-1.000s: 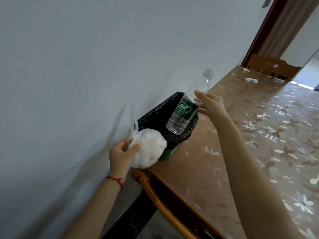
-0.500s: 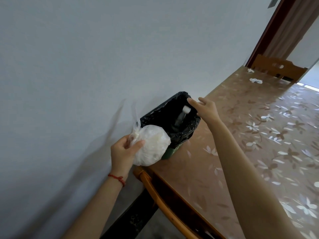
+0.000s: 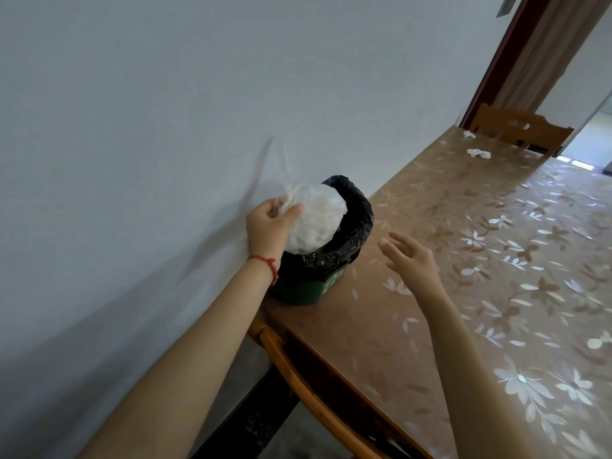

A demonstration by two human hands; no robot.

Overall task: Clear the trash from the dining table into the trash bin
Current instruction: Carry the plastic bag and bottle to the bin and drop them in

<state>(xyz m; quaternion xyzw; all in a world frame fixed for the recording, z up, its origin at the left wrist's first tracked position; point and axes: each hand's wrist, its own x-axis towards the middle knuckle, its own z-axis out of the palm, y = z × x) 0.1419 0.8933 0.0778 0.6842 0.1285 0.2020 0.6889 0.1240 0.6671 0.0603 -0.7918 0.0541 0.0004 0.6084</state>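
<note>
Nearest, the right hand point(image 3: 409, 258) hangs empty over the table point(image 3: 463, 293) with fingers spread loose, having let go of the bottle it held a second ago; that bottle has gone into the bin point(image 3: 354, 223), one piece of trash dealt with. Beyond it the left hand point(image 3: 270, 226) pinches the knotted neck of the white bag point(image 3: 318, 223), which has moved from beside the bin to its mouth, roundish, knot pointing up-left, bottom dipping in. Farther off, two crumpled tissues point(image 3: 578, 153) wait.
</note>
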